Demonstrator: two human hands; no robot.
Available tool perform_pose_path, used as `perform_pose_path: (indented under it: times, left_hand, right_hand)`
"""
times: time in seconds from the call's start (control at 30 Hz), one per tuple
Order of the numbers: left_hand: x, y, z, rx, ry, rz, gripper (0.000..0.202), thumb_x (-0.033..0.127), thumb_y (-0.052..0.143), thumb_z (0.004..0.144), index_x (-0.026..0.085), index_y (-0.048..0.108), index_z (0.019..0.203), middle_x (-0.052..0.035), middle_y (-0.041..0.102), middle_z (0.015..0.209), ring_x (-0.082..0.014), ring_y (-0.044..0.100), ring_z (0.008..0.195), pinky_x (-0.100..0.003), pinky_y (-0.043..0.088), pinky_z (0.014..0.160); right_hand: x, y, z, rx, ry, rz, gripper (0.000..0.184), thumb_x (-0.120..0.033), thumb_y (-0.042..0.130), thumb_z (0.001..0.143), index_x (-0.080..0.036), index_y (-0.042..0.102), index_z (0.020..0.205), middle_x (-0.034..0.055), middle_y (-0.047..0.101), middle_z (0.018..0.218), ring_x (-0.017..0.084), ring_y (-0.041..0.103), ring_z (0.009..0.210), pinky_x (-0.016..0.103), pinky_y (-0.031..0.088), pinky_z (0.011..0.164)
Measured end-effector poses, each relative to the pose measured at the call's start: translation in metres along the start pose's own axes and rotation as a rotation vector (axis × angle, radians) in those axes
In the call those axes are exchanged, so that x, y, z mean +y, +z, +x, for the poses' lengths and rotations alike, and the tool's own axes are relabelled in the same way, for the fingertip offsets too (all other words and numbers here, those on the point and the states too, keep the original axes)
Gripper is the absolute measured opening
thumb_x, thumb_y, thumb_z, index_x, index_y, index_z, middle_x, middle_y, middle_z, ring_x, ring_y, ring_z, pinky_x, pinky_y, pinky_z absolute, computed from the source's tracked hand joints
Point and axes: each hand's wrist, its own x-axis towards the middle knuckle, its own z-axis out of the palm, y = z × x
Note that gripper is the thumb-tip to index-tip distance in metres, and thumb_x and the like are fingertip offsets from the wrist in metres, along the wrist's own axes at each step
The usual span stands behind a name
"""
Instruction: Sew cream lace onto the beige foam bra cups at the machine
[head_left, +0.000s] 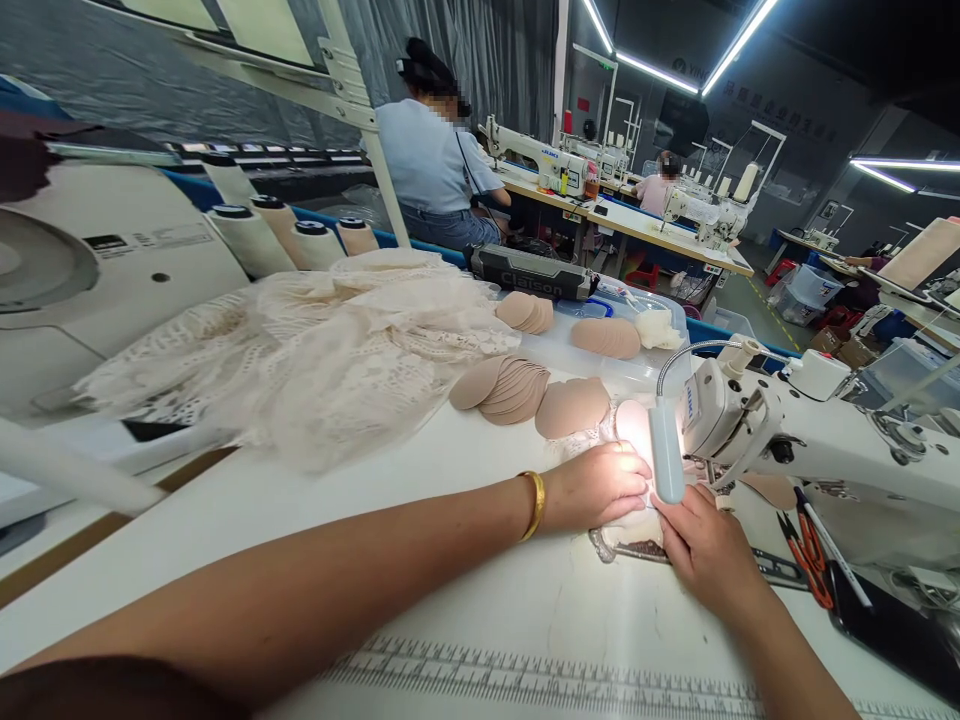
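Observation:
My left hand (600, 487), with a gold bangle on its wrist, rests palm down with bent fingers on pale lace fabric (583, 444) under the lamp. My right hand (709, 550) is at the fabric's right side, thumb and fingers closed on its edge near the sewing machine's needle area. A pale oval pad (634, 425) lies on the lace just beyond my left fingers. The lamp (666, 452) on its flexible neck covers part of the work, so the needle and some fingertips are hidden. The white sewing machine (795, 430) stands to the right.
Stacks of beige oval pads (514, 392) and a heap of cream lace (337, 350) lie beyond my left arm. A clear plastic tray (559, 350) holds more pads. Orange-handled scissors (814, 550) lie right. Thread cones (251, 240) stand back left; a person (435, 160) sits beyond.

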Motion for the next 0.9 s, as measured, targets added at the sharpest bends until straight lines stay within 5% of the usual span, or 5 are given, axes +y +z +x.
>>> perform_pose_path:
  times: [0.33, 0.6, 0.9]
  left_hand:
    - [0.0007, 0.0003, 0.0012, 0.004, -0.034, -0.093, 0.026, 0.021, 0.050, 0.104, 0.017, 0.068, 0.086, -0.0083, 0.073, 0.096, -0.0225, 0.059, 0.090, -0.037, 0.050, 0.092]
    - [0.0011, 0.0009, 0.0027, -0.020, -0.039, -0.063, 0.027, 0.019, 0.047, 0.104, 0.016, 0.068, 0.088, -0.0099, 0.072, 0.097, -0.0243, 0.060, 0.097, -0.039, 0.049, 0.097]
    - [0.0007, -0.0045, 0.0092, -0.126, -0.230, 0.014, 0.016, 0.012, 0.055, 0.092, 0.018, 0.063, 0.079, -0.0111, 0.067, 0.090, -0.0254, 0.058, 0.086, -0.041, 0.046, 0.081]
  right_hand:
    - [-0.0001, 0.0022, -0.0009, 0.019, -0.019, -0.042, 0.024, -0.016, 0.047, 0.101, -0.025, 0.069, 0.100, 0.0079, 0.072, 0.101, 0.023, 0.066, 0.088, 0.031, 0.044, 0.061]
    - [0.0011, 0.0035, -0.0009, 0.006, 0.000, -0.026, 0.030, -0.017, 0.046, 0.102, -0.024, 0.068, 0.122, 0.0067, 0.071, 0.097, 0.023, 0.066, 0.085, 0.032, 0.044, 0.063]
    - [0.0040, 0.0051, 0.0002, 0.033, 0.033, 0.057, 0.027, -0.020, 0.045, 0.103, -0.023, 0.070, 0.112, 0.0068, 0.069, 0.090, 0.023, 0.065, 0.083, 0.032, 0.046, 0.068]
